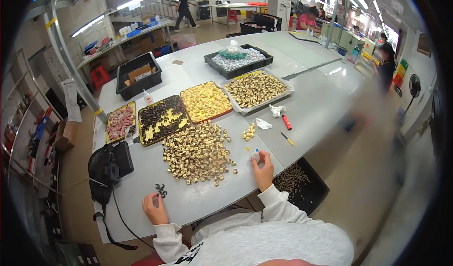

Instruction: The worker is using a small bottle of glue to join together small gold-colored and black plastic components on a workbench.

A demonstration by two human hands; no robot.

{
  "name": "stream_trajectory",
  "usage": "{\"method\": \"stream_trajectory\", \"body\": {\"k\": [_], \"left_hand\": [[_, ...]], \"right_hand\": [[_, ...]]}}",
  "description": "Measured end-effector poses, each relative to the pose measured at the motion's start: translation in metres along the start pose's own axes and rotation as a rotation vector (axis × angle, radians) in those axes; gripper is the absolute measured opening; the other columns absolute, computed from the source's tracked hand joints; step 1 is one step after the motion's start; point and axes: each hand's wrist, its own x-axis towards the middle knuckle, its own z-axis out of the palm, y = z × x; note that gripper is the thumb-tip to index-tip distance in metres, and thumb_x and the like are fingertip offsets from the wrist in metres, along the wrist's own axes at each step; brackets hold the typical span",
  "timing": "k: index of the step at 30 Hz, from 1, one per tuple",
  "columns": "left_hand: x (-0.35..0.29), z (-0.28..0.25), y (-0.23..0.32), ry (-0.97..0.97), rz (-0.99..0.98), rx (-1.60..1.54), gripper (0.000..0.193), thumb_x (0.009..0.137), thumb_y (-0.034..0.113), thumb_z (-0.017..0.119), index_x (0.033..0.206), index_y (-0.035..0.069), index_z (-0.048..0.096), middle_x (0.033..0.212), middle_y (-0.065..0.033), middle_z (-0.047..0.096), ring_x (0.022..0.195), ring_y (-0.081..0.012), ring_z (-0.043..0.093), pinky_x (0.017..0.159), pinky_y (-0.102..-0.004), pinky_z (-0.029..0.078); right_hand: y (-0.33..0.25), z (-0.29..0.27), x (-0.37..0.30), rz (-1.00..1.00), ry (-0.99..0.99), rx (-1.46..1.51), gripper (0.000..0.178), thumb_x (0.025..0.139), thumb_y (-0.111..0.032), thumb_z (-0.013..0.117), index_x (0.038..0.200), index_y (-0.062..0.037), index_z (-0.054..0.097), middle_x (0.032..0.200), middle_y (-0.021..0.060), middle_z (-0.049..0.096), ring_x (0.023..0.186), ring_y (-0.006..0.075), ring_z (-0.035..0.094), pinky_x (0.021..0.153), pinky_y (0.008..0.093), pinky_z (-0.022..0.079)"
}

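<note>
My right hand (264, 172) holds a small white glue bottle (255, 155) with a blue tip, upright over the table. My left hand (155, 210) rests at the table's near edge, fingers curled together beside a little heap of dark curved pieces (161, 189). What its fingertips pinch, if anything, is too small to make out. Between and beyond my hands spreads a large pile of small gold and brown cube-like pieces (196, 155). A smaller cluster of golden pieces (248, 132) lies to the right of it.
Behind the pile stand trays of pink pieces (121, 123), dark pieces (163, 108), yellow pieces (206, 101) and gold-brown pieces (257, 90). A red lighter-like object (287, 122), crumpled tissue (264, 124) and a yellow-handled tool (287, 139) lie right. A black bag (111, 167) sits left; a black bin (317, 190) stands below.
</note>
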Motion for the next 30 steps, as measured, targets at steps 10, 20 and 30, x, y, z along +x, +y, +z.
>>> {"method": "stream_trajectory", "body": {"k": [10,20,30], "left_hand": [[0.004,-0.003,0.007,0.111,-0.1,-0.155,0.012,0.085,0.001,0.061,0.097,-0.003,0.061,0.088,-0.0099,0.058,0.082,-0.0197,0.059,0.075,-0.0302,0.049],[0.009,0.013,0.025,-0.009,-0.265,-0.752,0.019,0.087,0.0,0.062,0.105,-0.001,0.059,0.094,-0.0043,0.06,0.087,-0.0126,0.058,0.078,-0.0253,0.048],[0.011,0.028,0.099,-0.492,-0.213,-1.017,0.02,0.082,-0.005,0.066,0.1,0.0,0.059,0.091,-0.0025,0.059,0.084,-0.0104,0.057,0.075,-0.0229,0.048]], "right_hand": [[0.004,0.008,-0.003,-0.032,0.153,-0.047,0.031,0.087,-0.008,0.064,0.112,0.0024,0.05,0.102,0.0154,0.062,0.09,0.0216,0.064,0.08,0.0319,0.05],[-0.004,0.002,-0.01,0.041,0.206,0.178,0.027,0.091,-0.013,0.058,0.113,0.0008,0.05,0.096,0.0153,0.059,0.082,0.0201,0.061,0.07,0.0313,0.05],[0.001,-0.02,0.012,0.356,0.076,0.666,0.029,0.092,-0.012,0.057,0.119,-0.0011,0.053,0.105,0.0057,0.058,0.086,0.0099,0.056,0.07,0.0229,0.046]]}}
